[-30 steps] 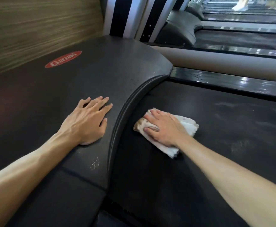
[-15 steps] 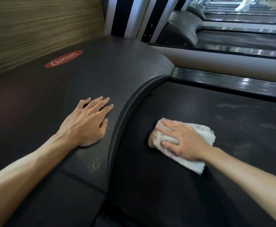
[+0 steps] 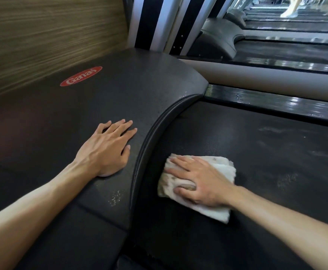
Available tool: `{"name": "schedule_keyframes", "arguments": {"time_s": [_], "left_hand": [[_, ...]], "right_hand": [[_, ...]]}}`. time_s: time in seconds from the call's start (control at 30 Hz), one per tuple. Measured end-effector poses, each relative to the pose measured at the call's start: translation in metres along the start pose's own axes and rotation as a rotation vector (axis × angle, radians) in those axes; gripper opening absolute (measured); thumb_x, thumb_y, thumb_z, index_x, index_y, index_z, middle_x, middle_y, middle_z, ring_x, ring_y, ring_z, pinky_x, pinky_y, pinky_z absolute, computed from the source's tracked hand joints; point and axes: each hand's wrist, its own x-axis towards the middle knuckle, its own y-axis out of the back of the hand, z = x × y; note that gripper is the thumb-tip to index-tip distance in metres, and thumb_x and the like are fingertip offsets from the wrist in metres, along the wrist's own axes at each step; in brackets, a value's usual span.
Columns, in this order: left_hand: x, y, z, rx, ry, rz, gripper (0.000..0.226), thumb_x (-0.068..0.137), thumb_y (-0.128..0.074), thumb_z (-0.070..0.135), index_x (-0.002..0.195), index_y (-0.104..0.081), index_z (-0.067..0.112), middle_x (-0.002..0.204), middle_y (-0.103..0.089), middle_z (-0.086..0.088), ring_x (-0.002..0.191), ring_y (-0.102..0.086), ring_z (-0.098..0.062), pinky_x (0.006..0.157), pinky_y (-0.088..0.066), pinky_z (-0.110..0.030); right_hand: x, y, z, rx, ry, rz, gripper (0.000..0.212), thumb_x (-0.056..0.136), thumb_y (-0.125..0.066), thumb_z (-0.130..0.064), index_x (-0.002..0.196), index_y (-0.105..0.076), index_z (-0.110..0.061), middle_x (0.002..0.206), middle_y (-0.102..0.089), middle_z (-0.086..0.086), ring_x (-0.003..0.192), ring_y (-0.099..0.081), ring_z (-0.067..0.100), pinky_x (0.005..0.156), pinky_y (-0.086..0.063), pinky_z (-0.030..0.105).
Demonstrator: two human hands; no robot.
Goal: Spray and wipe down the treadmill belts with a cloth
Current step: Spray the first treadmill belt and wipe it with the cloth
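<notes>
Treadmill belt (image 3: 266,162) is the dark, finely textured surface filling the right half of the view, with a few pale smeary patches across it, and the cloth (image 3: 217,166) sits on it just beside the curved rubbery lip of the motor cover (image 3: 130,94). Right hand (image 3: 200,182) lies flat on top of the cloth, fingers pretty much straight and slightly spread, pointing left toward that lip, thumb tucked along the near side, so it's pressing the cloth onto the belt rather than really gripping it. Cloth itself is a folded white terry thing, kinda fluffy, with brownish grubby marks on the end under the fingertips. Left hand (image 3: 108,149) is palm down on the motor cover, fingers extended and close together, holding nothing, just resting on it. That cover is matte black with a fine pebbled grain, a red oval logo sticker (image 3: 81,76) further up, and some tiny droplets near the edge. Both forearms are bare and reach in from the bottom corners, the right one angled up and left across the belt. A glossy black side rail (image 3: 276,102) runs along the far edge of the belt, and more treadmills (image 3: 276,53) sit beyond it.
</notes>
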Motion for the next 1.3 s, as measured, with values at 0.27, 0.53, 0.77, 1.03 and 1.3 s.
{"name": "schedule_keyframes", "arguments": {"time_s": [0.27,0.53,0.77,1.03,1.3], "left_hand": [[0.001,0.0,0.001,0.019,0.005,-0.012,0.067,0.095,-0.02,0.043,0.159,-0.03,0.025,0.169,-0.02,0.003,0.156,-0.011,-0.013,0.126,-0.011,-0.038],[0.001,-0.002,-0.002,0.02,-0.009,-0.008,0.068,0.095,-0.02,0.044,0.159,-0.03,0.025,0.169,-0.02,0.003,0.156,-0.012,-0.013,0.126,-0.013,-0.039],[0.002,-0.005,-0.002,0.024,-0.009,-0.005,0.068,0.095,-0.021,0.044,0.16,-0.028,0.023,0.169,-0.018,-0.001,0.156,-0.015,-0.014,0.126,-0.017,-0.04],[0.002,-0.006,-0.003,0.027,-0.001,0.005,0.069,0.095,-0.016,0.046,0.161,-0.022,0.025,0.171,-0.011,0.001,0.157,-0.007,-0.011,0.126,-0.013,-0.039],[0.003,-0.006,-0.003,0.021,0.002,0.004,0.068,0.095,-0.017,0.046,0.161,-0.022,0.027,0.17,-0.012,0.002,0.157,-0.007,-0.01,0.126,-0.013,-0.038]], "right_hand": [[0.042,0.024,0.07,-0.042,-0.356,0.037,0.078,0.092,-0.023,-0.075,0.162,-0.023,-0.041,0.172,-0.014,-0.013,0.158,-0.009,0.007,0.129,-0.011,0.038],[0.079,0.012,0.017,-0.095,-0.189,-0.007,0.07,0.101,-0.028,-0.068,0.164,-0.017,-0.039,0.173,-0.01,-0.006,0.159,-0.004,0.013,0.128,-0.005,0.039],[0.024,0.024,0.067,0.038,-0.211,-0.01,0.075,0.089,-0.028,-0.08,0.158,-0.029,-0.051,0.171,-0.014,-0.017,0.156,-0.008,-0.001,0.129,-0.005,0.032],[0.135,0.035,0.118,-0.133,-0.478,0.023,0.075,0.104,-0.028,-0.064,0.165,-0.016,-0.024,0.173,-0.013,-0.003,0.159,-0.007,0.015,0.127,-0.011,0.047],[0.113,0.035,0.087,-0.093,-0.197,-0.056,0.098,0.083,-0.012,-0.074,0.166,-0.016,-0.022,0.172,-0.01,-0.007,0.159,-0.003,0.009,0.129,-0.006,0.046]]}}
